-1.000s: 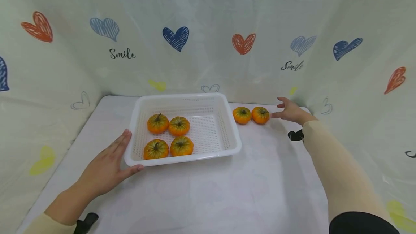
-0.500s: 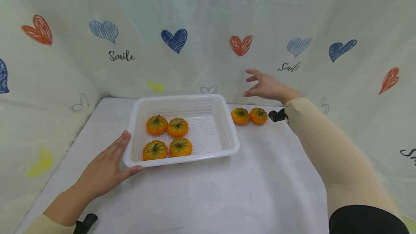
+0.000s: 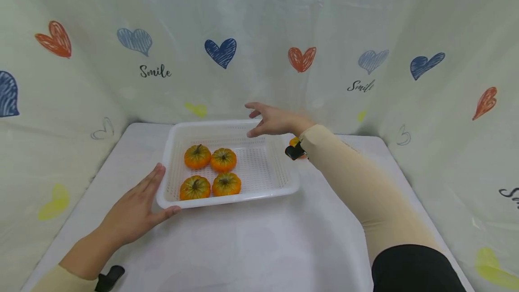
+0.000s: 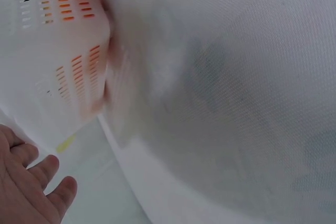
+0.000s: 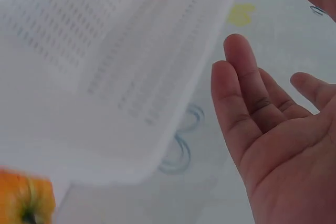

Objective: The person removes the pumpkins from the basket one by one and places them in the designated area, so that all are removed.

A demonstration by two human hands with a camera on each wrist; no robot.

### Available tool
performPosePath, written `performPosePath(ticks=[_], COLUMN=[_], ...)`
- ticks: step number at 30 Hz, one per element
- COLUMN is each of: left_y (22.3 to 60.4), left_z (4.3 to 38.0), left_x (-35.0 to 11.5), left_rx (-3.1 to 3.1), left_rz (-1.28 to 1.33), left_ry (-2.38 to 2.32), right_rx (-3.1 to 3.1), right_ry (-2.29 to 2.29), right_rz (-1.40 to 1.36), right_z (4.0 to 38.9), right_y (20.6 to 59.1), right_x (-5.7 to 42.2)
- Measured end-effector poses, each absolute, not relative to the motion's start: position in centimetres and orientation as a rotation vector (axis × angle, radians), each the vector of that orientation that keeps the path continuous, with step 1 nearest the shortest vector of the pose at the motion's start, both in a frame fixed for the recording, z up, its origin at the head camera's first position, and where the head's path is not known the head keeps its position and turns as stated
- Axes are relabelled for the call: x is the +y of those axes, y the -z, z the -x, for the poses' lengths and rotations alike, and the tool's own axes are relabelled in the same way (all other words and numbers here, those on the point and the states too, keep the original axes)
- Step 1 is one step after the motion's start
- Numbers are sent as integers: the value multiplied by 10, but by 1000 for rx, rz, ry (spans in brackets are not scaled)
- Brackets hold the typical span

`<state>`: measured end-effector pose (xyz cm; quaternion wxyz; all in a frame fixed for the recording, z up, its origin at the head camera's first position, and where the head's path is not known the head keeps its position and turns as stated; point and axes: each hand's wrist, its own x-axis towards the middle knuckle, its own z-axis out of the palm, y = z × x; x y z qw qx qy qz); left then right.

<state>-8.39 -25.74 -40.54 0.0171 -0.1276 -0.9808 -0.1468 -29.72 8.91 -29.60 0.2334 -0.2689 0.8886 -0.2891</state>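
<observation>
A white perforated plastic basket (image 3: 259, 191) stands on the table with several small orange-and-green pumpkins (image 3: 223, 160) in its left half. My left hand (image 3: 131, 208) rests at the basket's left front corner, fingers straight along the side and thumb at the front rim. Over the basket's back right part, my right hand (image 3: 275, 120) hangs in the air with spread, relaxed fingers and nothing in them. The right wrist view shows its bare palm beside the basket rim. Outside the basket on the right, a pumpkin (image 3: 293, 141) is mostly hidden behind my right wrist.
The table (image 3: 235, 247) has a white cloth. Behind and beside it hangs a pale curtain (image 3: 259, 21) printed with hearts and "Smile". In the right wrist view a pumpkin (image 5: 23, 198) lies just outside the basket's right end.
My right hand has lifted from beside the two pumpkins on the right and swung left over the basket. My left hand and the pumpkins inside the basket have stayed put.
</observation>
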Motion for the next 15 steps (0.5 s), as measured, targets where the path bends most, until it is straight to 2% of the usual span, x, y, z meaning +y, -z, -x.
performPosePath(ticks=[15], left_y=[410], left_z=[87], left_x=[-261], left_rx=[-3032], left_rz=[402], left_ry=[464], right_rx=[2378], right_ry=[607], right_rz=[721], right_z=[303], right_y=[355], right_x=[45])
